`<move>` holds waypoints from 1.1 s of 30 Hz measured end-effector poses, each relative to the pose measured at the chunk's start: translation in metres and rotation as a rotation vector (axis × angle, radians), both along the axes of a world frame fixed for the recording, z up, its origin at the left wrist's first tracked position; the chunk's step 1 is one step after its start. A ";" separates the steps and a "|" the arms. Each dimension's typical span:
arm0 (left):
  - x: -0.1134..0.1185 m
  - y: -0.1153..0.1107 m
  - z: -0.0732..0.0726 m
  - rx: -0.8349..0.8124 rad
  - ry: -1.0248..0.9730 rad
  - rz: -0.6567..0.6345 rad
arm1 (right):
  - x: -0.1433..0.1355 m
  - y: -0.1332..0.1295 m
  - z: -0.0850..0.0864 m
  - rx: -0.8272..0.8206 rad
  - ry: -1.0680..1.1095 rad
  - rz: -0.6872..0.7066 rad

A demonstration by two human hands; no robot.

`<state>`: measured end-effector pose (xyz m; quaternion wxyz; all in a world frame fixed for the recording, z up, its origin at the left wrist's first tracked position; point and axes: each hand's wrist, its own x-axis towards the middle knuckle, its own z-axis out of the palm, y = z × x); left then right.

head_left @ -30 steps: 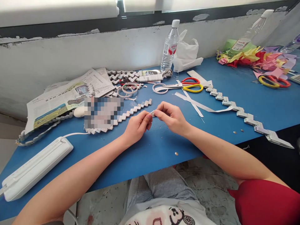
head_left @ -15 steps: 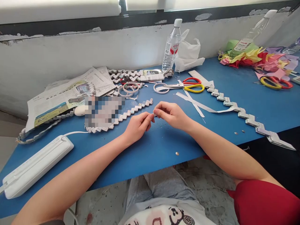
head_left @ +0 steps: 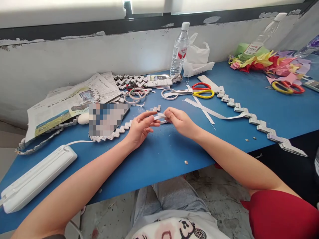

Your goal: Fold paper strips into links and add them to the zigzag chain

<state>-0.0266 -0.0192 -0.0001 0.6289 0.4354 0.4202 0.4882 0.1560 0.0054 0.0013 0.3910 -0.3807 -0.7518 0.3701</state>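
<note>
Between my hands is a small white paper strip (head_left: 158, 116). My left hand (head_left: 141, 128) pinches its left end between thumb and finger, with the other fingers loosely spread. The right end is pinched in my right hand (head_left: 179, 122). A folded-paper zigzag chain (head_left: 119, 131) lies just behind my left hand, partly hidden by it. Beyond my right hand are scissors with red and yellow handles (head_left: 203, 91), their blades over a roll of tape (head_left: 169, 94), and loose white strips (head_left: 206, 109). A longer zigzag chain (head_left: 253, 119) runs down to the right.
On the blue table (head_left: 159, 166) stand a water bottle (head_left: 179, 49) and a white plastic bag (head_left: 196, 54). Newspapers (head_left: 72, 99) and a white power strip (head_left: 40, 179) lie at left. Coloured paper (head_left: 271, 63) and other scissors (head_left: 287, 87) are at right.
My hands have moved slightly apart, and the white strip now shows between them. My left hand's fingers have loosened and spread. The view has shifted a little.
</note>
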 end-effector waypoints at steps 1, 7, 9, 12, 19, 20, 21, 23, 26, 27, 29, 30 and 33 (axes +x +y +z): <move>0.001 0.000 -0.001 -0.009 -0.033 0.007 | -0.003 -0.001 -0.002 -0.033 0.062 -0.048; 0.006 0.000 -0.009 0.017 0.003 0.025 | -0.017 -0.008 -0.012 -0.135 0.172 -0.074; 0.006 0.001 -0.011 0.056 0.018 0.040 | -0.017 -0.010 -0.010 -0.135 0.138 -0.014; 0.006 0.002 -0.011 0.108 -0.002 0.031 | -0.014 -0.008 -0.005 -0.141 0.070 0.050; 0.004 -0.006 -0.004 -0.050 0.001 -0.244 | -0.001 0.008 0.002 -0.374 0.364 0.144; 0.003 -0.006 -0.003 -0.080 0.000 -0.289 | 0.000 0.010 0.002 -0.401 0.394 0.203; 0.002 -0.006 -0.001 -0.101 -0.006 -0.326 | 0.001 0.010 0.002 -0.419 0.419 0.252; 0.001 -0.006 0.001 -0.131 -0.025 -0.379 | 0.001 0.011 0.001 -0.434 0.453 0.302; 0.000 -0.004 0.002 -0.125 -0.028 -0.376 | 0.002 0.010 0.002 -0.412 0.463 0.301; 0.000 -0.003 0.001 -0.112 -0.025 -0.363 | 0.003 0.010 0.002 -0.404 0.463 0.303; 0.000 -0.002 0.001 -0.090 -0.020 -0.352 | 0.005 0.010 0.003 -0.395 0.471 0.326; 0.000 -0.002 0.000 -0.084 -0.018 -0.359 | 0.005 0.011 0.003 -0.394 0.480 0.340; 0.000 -0.002 0.000 -0.085 -0.006 -0.410 | 0.008 0.014 0.003 -0.398 0.475 0.365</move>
